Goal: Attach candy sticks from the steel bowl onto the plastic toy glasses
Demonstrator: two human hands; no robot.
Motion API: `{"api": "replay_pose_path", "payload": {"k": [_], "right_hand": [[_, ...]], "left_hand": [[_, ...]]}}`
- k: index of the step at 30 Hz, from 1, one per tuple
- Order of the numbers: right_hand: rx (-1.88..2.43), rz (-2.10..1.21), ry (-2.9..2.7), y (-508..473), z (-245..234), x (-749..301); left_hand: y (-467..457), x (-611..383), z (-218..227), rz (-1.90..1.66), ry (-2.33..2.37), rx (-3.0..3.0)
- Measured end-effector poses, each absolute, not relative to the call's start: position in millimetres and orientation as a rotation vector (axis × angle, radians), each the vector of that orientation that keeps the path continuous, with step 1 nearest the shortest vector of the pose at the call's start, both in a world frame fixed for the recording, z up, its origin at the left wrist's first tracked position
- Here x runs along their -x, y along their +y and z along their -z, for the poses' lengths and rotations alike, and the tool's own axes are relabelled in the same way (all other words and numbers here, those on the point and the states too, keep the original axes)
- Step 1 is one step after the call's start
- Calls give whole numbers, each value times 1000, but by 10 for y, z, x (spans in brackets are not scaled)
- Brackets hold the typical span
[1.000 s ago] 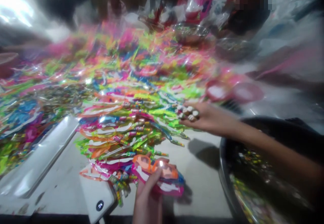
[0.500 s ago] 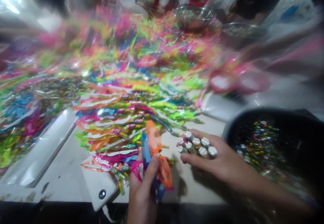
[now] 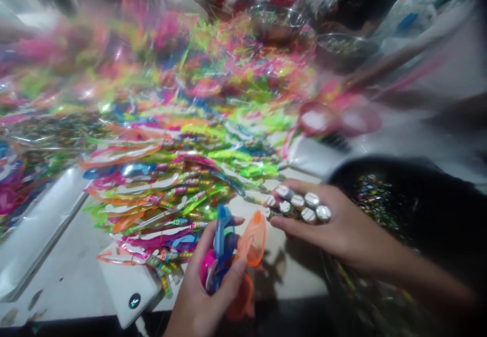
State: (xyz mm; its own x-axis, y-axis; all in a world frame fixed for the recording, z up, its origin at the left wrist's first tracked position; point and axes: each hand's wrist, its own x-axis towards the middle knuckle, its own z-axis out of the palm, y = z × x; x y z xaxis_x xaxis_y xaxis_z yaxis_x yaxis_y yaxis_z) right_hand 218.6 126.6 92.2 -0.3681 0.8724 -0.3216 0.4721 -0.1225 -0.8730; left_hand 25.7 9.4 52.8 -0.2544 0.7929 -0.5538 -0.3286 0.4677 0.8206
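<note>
My left hand (image 3: 209, 291) is closed around several translucent plastic toy pieces. A blue piece (image 3: 224, 238) stands up between the fingers, with pink behind it, and an orange piece (image 3: 253, 238) rises by the thumb. My right hand (image 3: 338, 225), just to the right, grips a bundle of small candy-like tubes (image 3: 298, 201) with their pale, flat ends facing me. Beyond both hands spreads a heap of similar bright plastic pieces (image 3: 198, 154), many joined to patterned tubes.
At right stands a black tub (image 3: 426, 195) with small colourful items inside. A white device (image 3: 127, 281) with a cable lies at the front edge. Left is a long silvery-white bar (image 3: 45, 225). Metal bowls (image 3: 279, 25) and a pink round-ended item (image 3: 317, 119) stand farther back; another person's arm (image 3: 395, 63) is blurred.
The orange piece has swung right and now leans apart from the blue one in my left hand, whose fingers have spread somewhat. My right hand keeps the tubes. The whole view has shifted.
</note>
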Motion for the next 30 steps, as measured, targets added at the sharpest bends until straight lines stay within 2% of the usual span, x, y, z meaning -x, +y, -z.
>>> {"api": "replay_pose_path", "payload": {"k": [5, 11, 30], "right_hand": [[1345, -1439, -1989, 1310, -986, -2186], [1242, -1422, -2147, 1323, -1047, -2189], [1067, -1169, -2345, 1349, -1008, -2180]], "left_hand": [[130, -109, -497, -1015, 1686, -1051], [170, -3, -422, -1077, 1558, -1793], [204, 57, -478, -1061, 1416, -2207]]}}
